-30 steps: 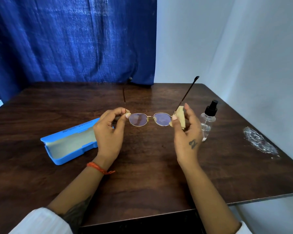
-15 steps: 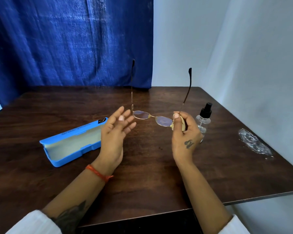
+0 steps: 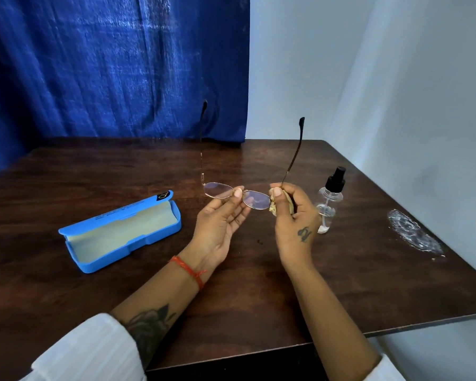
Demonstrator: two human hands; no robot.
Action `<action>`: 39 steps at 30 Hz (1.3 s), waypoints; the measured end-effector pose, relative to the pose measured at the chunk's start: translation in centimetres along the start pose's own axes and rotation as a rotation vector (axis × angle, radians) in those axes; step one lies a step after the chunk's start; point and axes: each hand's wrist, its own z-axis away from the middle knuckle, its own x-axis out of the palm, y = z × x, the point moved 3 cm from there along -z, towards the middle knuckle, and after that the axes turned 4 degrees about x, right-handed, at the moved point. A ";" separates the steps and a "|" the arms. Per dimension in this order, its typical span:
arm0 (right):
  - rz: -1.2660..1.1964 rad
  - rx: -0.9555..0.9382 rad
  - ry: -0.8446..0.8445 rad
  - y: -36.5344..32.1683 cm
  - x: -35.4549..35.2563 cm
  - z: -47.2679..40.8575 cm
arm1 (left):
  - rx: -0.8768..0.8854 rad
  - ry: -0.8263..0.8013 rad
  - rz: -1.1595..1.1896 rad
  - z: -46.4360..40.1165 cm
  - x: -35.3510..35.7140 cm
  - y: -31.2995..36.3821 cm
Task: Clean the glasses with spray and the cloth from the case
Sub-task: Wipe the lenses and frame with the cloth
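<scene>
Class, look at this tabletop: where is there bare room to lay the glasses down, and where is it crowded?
Bare wood lies between the open blue case and the curtain, and along the near table edge. It is crowded around the spray bottle beside the right hand, with a white smear further right.

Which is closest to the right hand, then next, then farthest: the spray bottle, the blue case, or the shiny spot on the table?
From the right hand:
1. Spray bottle, just to its right.
2. Shiny spot, farther right, near the table's edge.
3. Blue case, far left, beyond the left hand.
</scene>
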 end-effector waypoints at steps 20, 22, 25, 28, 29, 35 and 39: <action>0.428 -0.484 -0.018 -2.3 1.5 1.9 | 0.244 0.010 -0.060 -1.1 -0.9 0.3; 0.451 -0.466 -0.107 -2.0 2.0 2.2 | 0.263 0.022 -0.072 -1.1 -1.0 0.3; 0.430 -0.467 -0.185 -2.3 1.9 2.5 | 0.278 0.039 -0.073 -1.1 -1.2 0.3; 0.440 -0.494 -0.199 -2.4 1.4 2.5 | 0.285 0.038 -0.104 -1.4 -1.3 0.3; 0.459 -0.508 -0.190 -2.4 1.2 2.6 | 0.285 0.034 -0.119 -1.4 -1.3 0.3; 0.573 -0.441 -0.095 -2.4 1.9 2.4 | 0.300 0.016 -0.160 -1.5 -1.2 -0.1; 0.516 -0.426 -0.151 -2.4 2.2 2.5 | 0.281 0.022 -0.143 -1.2 -1.2 -0.1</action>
